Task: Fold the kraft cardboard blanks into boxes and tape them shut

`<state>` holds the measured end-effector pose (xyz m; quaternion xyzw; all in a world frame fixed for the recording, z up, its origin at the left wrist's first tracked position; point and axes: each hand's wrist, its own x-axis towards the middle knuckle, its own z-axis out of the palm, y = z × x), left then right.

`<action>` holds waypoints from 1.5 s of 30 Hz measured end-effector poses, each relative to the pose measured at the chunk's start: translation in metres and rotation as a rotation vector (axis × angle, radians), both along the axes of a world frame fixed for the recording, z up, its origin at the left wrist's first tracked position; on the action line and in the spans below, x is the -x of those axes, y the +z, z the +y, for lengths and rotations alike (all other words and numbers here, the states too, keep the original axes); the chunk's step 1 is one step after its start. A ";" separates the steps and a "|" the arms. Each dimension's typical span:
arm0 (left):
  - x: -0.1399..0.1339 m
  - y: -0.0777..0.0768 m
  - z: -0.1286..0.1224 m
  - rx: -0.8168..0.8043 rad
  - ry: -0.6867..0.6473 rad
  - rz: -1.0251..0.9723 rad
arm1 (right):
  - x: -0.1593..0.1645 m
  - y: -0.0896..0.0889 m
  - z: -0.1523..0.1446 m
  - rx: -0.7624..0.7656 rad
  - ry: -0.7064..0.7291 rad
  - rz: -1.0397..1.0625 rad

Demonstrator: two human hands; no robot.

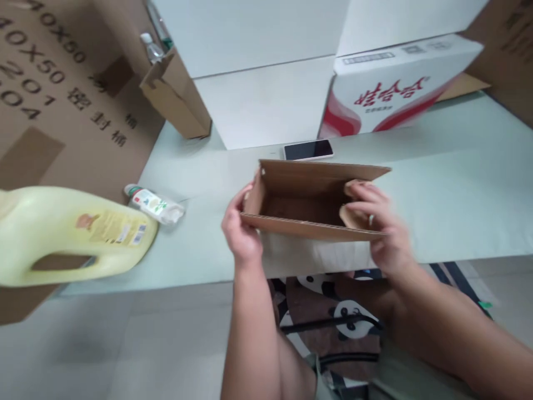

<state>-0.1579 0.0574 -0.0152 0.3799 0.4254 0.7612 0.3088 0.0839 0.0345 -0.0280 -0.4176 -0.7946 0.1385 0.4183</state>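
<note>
A small brown cardboard box (316, 226), its long open side facing up, is held over the front part of the table. At its left end my left hand (244, 225) is closed around the wall, thumb low and fingers behind. My right hand (381, 225) grips the right end, its fingers curled over the short cardboard flaps (353, 216) there. Some of the right fingertips are hidden by the flaps and slightly blurred. Inside, the box shows a bare brown bottom (302, 208).
A phone (308, 150) lies behind the box. White cartons (270, 105), one with red print (387, 97), stand at the back. To the left are a crumpled plastic bottle (154, 205), a large yellow jug (83, 236), a tall narrow cardboard box (179, 100) and a big carton (75, 83).
</note>
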 end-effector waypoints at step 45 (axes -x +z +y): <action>-0.068 -0.028 -0.096 0.135 0.202 0.348 | -0.038 -0.018 -0.011 0.169 -0.030 0.626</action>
